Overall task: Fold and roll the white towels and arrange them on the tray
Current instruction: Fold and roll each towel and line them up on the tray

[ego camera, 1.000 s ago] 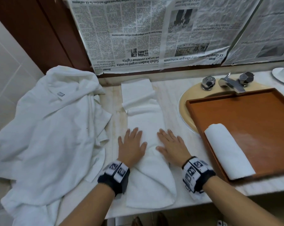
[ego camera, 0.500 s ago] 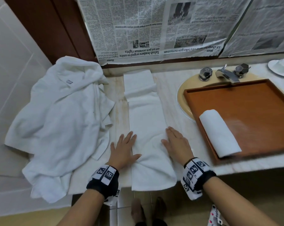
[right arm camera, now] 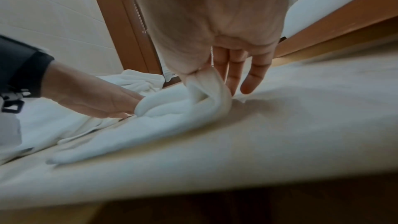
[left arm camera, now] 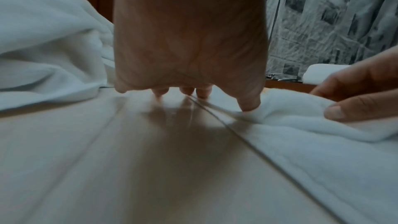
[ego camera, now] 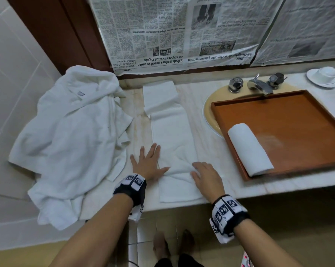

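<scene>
Head view: left hand (ego camera: 148, 163) flat beside towel (ego camera: 172, 132), right hand (ego camera: 206, 177) pinching its fold, fingertips hidden.

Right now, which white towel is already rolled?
The rolled towel lying in the wooden tray. The long folded towel lies flat on the counter under both hands; the big crumpled white cloth sits heaped at the left.

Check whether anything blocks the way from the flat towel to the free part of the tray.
Nothing visible does. The flat towel lies on the counter left of the tray; the rolled towel sits at the tray's near-left edge, leaving bare wood beyond it.
</scene>
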{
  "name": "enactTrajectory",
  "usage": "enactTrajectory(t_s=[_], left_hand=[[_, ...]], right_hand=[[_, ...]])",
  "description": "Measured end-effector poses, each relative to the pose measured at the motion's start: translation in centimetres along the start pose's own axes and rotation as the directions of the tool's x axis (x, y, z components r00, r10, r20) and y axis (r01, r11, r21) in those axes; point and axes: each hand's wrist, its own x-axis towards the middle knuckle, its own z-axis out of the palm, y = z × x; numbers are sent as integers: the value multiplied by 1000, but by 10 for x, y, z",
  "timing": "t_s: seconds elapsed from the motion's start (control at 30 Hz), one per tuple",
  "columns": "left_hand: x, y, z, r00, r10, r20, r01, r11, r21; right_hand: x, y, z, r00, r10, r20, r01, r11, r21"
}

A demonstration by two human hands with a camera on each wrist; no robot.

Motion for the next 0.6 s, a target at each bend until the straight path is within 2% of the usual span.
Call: enactTrajectory(t_s=[0.1, 0.2, 0.27, 0.4, 0.47, 0.53, 0.6], left_hand=[[10, 11, -9, 1000, -31, -8, 30, 998, -52], [7, 20, -5, 992, -8, -126, -9, 991, -136], [-1, 20, 4, 981, 31, -193, -69, 978, -196], [-16, 10, 18, 988, 106, -110, -129, 964, -232], [-21, 4, 17, 986, 158, -58, -168, 956, -240], [-25, -1, 13, 982, 186, -30, -187, 941, -281], [-29, -3, 13, 982, 182, -41, -186, 933, -307]], right_hand=[[8, 1, -7, 997, -20, -80, 19, 1000, -16], [-1, 4, -7, 987, -75, -143, 70, 997, -36], [-11, 8, -3, 991, -60, -121, 58, 998, -24], [-20, 17, 1, 1000, 4, -13, -4, 1000, 6], [-20, 16, -2, 1000, 4, -6, -4, 1000, 13], [-21, 11, -6, 999, -42, -21, 42, 999, -11], [-27, 5, -10, 988, -157, -7, 156, 986, -52]])
